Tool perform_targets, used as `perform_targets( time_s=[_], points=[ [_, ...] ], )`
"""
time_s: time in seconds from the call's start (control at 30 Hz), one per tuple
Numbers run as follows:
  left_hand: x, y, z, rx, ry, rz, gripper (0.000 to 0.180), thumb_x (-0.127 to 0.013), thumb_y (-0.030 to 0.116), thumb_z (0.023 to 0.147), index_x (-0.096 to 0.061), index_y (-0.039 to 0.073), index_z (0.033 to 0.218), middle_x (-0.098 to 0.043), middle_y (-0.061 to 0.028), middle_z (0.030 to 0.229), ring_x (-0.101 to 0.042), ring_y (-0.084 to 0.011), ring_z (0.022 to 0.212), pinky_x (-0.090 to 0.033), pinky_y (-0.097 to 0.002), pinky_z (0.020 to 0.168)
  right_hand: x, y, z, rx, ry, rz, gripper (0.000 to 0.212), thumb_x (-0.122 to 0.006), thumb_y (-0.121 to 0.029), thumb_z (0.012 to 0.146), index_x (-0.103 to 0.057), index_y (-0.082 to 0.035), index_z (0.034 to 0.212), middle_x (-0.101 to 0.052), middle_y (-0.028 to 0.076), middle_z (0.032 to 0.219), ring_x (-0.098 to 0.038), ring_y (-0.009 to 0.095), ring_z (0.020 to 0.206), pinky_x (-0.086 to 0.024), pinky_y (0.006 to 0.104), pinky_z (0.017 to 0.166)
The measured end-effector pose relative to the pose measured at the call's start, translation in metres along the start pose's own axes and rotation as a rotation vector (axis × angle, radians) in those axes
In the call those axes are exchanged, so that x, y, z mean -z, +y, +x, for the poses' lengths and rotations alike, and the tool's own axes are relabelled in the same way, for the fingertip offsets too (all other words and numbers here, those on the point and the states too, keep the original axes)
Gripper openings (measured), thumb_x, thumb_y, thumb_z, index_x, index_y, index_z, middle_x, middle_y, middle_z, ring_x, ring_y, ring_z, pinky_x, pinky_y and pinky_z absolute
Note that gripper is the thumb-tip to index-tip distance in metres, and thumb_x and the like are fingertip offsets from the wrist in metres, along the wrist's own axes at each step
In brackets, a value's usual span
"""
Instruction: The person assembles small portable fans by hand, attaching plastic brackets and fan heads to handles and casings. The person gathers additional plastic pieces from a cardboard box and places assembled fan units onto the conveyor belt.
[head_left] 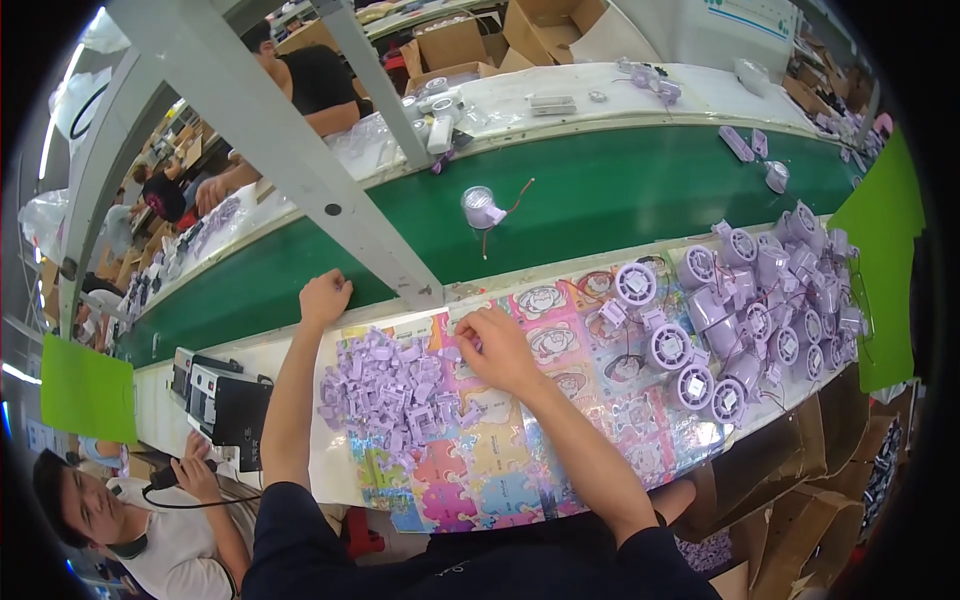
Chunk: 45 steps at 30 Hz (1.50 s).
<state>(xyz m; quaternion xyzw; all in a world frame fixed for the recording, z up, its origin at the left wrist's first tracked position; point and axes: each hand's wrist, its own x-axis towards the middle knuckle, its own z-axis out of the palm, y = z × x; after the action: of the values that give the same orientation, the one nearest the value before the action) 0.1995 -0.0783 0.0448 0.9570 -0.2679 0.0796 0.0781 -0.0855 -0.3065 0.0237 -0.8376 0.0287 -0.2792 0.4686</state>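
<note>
Post (300, 165) stands between left hand (326, 299), half-curled at the belt's (600, 170) near edge, and right hand (496, 350), curled beside the left-side parts (395, 385); whether either grips anything cannot be told. Right-side fans (710, 315), heaped, may tumble if bumped.

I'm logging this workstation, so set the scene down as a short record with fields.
Left hand: left hand, fingers curled, by the near edge of the green belt, left of the post's foot
Right hand: right hand above the colourful sheet, beside the pile of small lilac parts; grip unclear
Right side: heap of round lilac housings, some with wires
On belt: wired housing beyond the hands
</note>
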Motion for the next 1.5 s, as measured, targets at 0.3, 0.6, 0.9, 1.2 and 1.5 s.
perform_targets(
  time_s=[0.3, 0.6, 0.9, 1.2, 1.5],
  points=[
    [0.064, -0.004, -0.045, -0.035, -0.294, -0.201, 0.026, -0.072, 0.030, 0.088, -0.070, 0.005, 0.084, -0.065, -0.0046, 0.069, -0.063, -0.0156, 0.068, -0.049, -0.0331, 0.063, 0.018, 0.007, -0.005, 0.036, -0.169, -0.089, 0.021, -0.071, -0.015, 0.083, -0.067, -0.005, 0.101, -0.062, 0.012, 0.097, -0.060, 0.032, 0.098, -0.049, 0.0435, 0.091],
    [0.101, 0.049, 0.009, -0.263, -0.476, -0.302, 0.019, -0.076, 0.016, 0.087, -0.069, -0.001, 0.095, -0.069, -0.0048, 0.094, -0.062, -0.0143, 0.078, -0.051, -0.0309, 0.070, 0.045, 0.004, -0.001, -0.105, -0.312, -0.033, 0.031, -0.069, -0.015, 0.077, -0.067, -0.004, 0.106, -0.065, 0.015, 0.103, -0.062, 0.034, 0.102, -0.051, 0.0428, 0.090],
    [0.010, 0.166, 0.113, -0.196, -0.489, -0.578, 0.052, -0.067, 0.041, 0.095, -0.053, 0.007, 0.132, -0.062, -0.0053, 0.093, -0.061, -0.0120, 0.068, -0.049, -0.0283, 0.054, 0.062, 0.014, 0.004, -0.102, -0.435, 0.178, 0.031, -0.070, -0.008, 0.075, -0.066, -0.003, 0.105, -0.063, 0.011, 0.099, -0.061, 0.027, 0.092, -0.052, 0.0370, 0.081],
    [-0.009, 0.157, 0.120, -0.278, -0.678, -0.740, 0.050, -0.080, 0.019, 0.082, -0.049, 0.007, 0.120, -0.062, -0.0112, 0.107, -0.066, -0.0161, 0.078, -0.052, -0.0280, 0.059, 0.057, 0.025, 0.003, -0.028, -0.453, 0.135, 0.023, -0.067, -0.001, 0.075, -0.071, -0.005, 0.097, -0.062, 0.011, 0.096, -0.062, 0.029, 0.091, -0.050, 0.0393, 0.080],
    [0.028, 0.022, 0.045, -0.414, -0.132, -0.418, 0.068, -0.082, 0.006, 0.076, -0.050, 0.005, 0.136, -0.057, -0.0114, 0.121, -0.063, -0.0225, 0.101, -0.053, -0.0342, 0.085, 0.051, 0.019, 0.008, -0.068, -0.127, 0.159, 0.015, -0.060, 0.002, 0.080, -0.059, -0.003, 0.094, -0.056, 0.012, 0.092, -0.059, 0.029, 0.083, -0.049, 0.0390, 0.072]
  ],
)
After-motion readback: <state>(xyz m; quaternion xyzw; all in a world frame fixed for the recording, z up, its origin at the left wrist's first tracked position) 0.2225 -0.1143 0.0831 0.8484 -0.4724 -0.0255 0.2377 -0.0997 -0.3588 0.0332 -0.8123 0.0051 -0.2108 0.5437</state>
